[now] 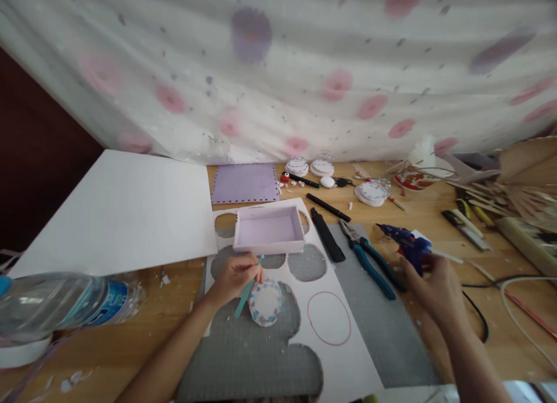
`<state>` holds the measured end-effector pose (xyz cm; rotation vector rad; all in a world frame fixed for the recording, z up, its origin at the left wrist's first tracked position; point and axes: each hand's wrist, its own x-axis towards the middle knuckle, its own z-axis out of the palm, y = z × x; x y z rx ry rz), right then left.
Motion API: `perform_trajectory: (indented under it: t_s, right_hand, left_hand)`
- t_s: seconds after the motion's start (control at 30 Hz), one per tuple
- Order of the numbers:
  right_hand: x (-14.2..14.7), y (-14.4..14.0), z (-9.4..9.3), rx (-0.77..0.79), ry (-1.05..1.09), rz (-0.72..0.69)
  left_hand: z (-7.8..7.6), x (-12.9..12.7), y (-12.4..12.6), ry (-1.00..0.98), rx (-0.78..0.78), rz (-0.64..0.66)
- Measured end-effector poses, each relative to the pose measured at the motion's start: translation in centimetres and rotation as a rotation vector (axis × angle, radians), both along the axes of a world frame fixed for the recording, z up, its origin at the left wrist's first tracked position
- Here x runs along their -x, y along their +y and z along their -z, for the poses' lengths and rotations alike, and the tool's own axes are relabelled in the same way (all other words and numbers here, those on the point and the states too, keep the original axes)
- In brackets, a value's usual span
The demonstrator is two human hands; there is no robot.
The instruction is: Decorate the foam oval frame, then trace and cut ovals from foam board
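My left hand (235,275) pinches a thin teal stick (247,288) that slants down across a round patterned paper disc (266,302) lying on the cut white foam sheet (335,356). Just beyond the hand sits a shallow lilac box (268,229). My right hand (435,287) closes around the handle of a blue glue gun (404,240) standing on the wooden table (130,345), nozzle pointing left. Blue-handled pliers (369,258) lie just left of the gun.
A large white sheet (122,211) covers the left of the table; a clear water bottle (61,301) lies at the near left. A lilac square (245,183), black markers (327,207), stacked discs (371,193), wooden sticks (513,194) and cables (509,287) crowd the back and right.
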<state>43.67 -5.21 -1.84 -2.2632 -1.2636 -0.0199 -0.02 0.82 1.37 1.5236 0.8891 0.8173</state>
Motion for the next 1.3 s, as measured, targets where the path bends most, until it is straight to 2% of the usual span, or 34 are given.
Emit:
perform_trajectory:
  t_s: [0.1, 0.13, 0.2, 0.27, 0.33, 0.4, 0.47, 0.57, 0.63, 0.77, 0.9, 0.97, 1.07, 1.17, 1.23, 1.3]
  right_hand:
    - [0.4, -2.7, -1.1, 0.034, -0.096, 0.117]
    - [1.0, -3.6, -1.5, 0.011, -0.114, 0.157]
    - [3.1, -4.8, -2.4, -0.125, -0.109, 0.133]
    - [6.3, -5.0, -3.3, -0.248, -0.045, -0.086]
    - [10.1, -4.3, -4.2, -0.253, 0.08, -0.447]
    - [13.9, -3.2, -5.1, -0.212, 0.166, -0.717]
    - [17.3, -2.1, -5.9, -0.212, 0.146, -0.963]
    - [21.1, -0.9, -6.7, -0.271, 0.021, -1.223]
    - [22.8, -0.2, -7.1, -0.315, -0.028, -1.3]
    - [24.7, 1.4, -7.3, -0.386, -0.135, -1.324]
    - [24.8, 2.6, -6.9, -0.523, -0.332, -1.337]
    - [24.5, 2.9, -6.3, -0.563, -0.309, -1.347]
    - [23.9, 3.2, -4.8, -0.535, 0.027, -1.286]
    - [23.6, 3.7, -2.9, -0.513, 0.455, -1.104]
    - [23.5, 4.2, -1.7, -0.501, 0.599, -1.017]
    - [23.5, 4.9, -0.9, -0.476, 0.673, -0.99]
  left_hand:
    - [-0.5, 0.1, 0.0, -0.001, 0.017, -0.034]
    - [-0.6, 0.1, 0.1, 0.004, 0.026, -0.051]
    - [-0.8, 0.0, 0.3, 0.015, 0.035, -0.088]
    - [-0.9, -0.1, 0.7, 0.022, 0.03, -0.12]
    - [-1.0, -0.2, 0.9, 0.022, 0.019, -0.135]
    - [-1.4, -0.3, 0.8, 0.017, 0.029, -0.159]
    - [-2.2, -0.7, 0.3, 0.017, 0.077, -0.235]
    - [-3.4, -1.4, -1.2, 0.039, 0.163, -0.394]
    - [-4.0, -2.1, -2.3, 0.051, 0.212, -0.438]
    - [-4.3, -3.1, -3.7, 0.109, 0.213, -0.468]
    - [-4.7, -3.6, -3.9, 0.236, 0.059, -0.413]
    - [-5.0, -3.5, -3.8, 0.291, -0.053, -0.405]
    - [-4.9, -2.5, -4.4, 0.338, -0.261, -0.406]
    - [-3.6, -1.2, -5.9, 0.461, -0.447, -0.336]
    - [-2.3, -0.8, -6.9, 0.544, -0.51, -0.275]
    - [-1.2, -0.7, -7.6, 0.598, -0.537, -0.229]
